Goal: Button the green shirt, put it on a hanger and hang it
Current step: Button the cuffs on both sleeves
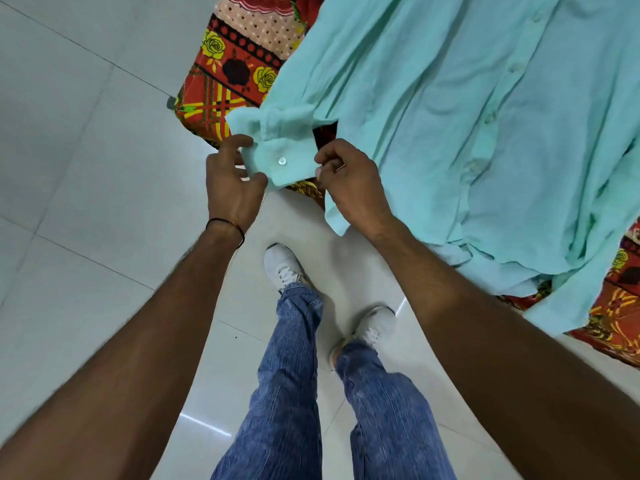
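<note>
Cuff point(273, 152) of green shirt point(450, 133) (button point(282, 161) up) between pinching fingers of left hand point(230, 183) and right hand point(353, 183).

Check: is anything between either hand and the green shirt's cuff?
Nothing visible. The left hand and right hand pinch the cuff of the green shirt at opposite edges, its button exposed between them.

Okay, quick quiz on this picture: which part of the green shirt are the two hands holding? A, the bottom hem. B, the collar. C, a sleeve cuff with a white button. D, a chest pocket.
C: the left hand and right hand each pinch one end of the sleeve cuff, its white button facing up, while the rest of the green shirt lies on the floral bedcover.
</note>
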